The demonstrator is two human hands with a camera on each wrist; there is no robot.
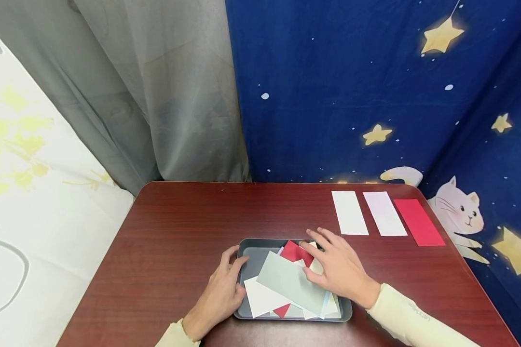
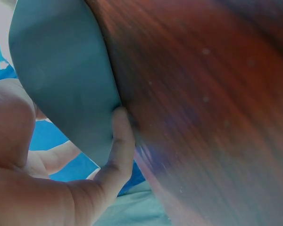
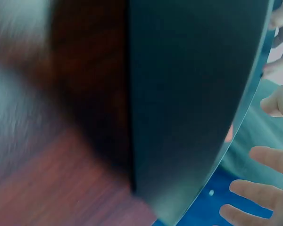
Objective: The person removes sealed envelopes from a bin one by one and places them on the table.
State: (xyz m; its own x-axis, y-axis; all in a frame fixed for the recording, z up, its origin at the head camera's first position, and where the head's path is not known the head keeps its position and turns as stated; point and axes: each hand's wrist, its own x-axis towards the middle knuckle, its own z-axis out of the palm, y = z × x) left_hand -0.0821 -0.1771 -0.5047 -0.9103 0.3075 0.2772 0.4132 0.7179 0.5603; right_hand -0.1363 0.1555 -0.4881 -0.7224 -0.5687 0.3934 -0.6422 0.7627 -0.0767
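A: Going L to R, what's the left hand (image 1: pixel 219 294) doing?

B: It's resting against the L edge of the tray (image 1: pixel 248 250), fingers loosely curled on the rim, steadying it. Wrist view is showing a finger (image 2: pixel 119 141) touching the tray's side. Not gripping any paper.

A: And in the tray?

B: Papers are lying in a loose pile: a grey sheet (image 1: pixel 293 284) on top, a white one (image 1: pixel 260 299) under it at the front, a red one (image 1: pixel 296 251) sticking out at the back, plus a few pale ones beneath.

A: Right hand (image 1: pixel 336 267)?

B: It's lying flat over the R side of the pile, fingers spread and relaxed, tips near the red sheet, thumb by the grey sheet's edge. Not pinching anything that I can see.

A: Further R?

B: Three strips are lying side by side on the table (image 1: pixel 178 226), apart from the tray: a white strip (image 1: pixel 349 212), a pale pink strip (image 1: pixel 384 213), a red strip (image 1: pixel 418 221).

A: So progress?

B: Looks early imo. One strip per colour out, most of the pile sitting in the tray
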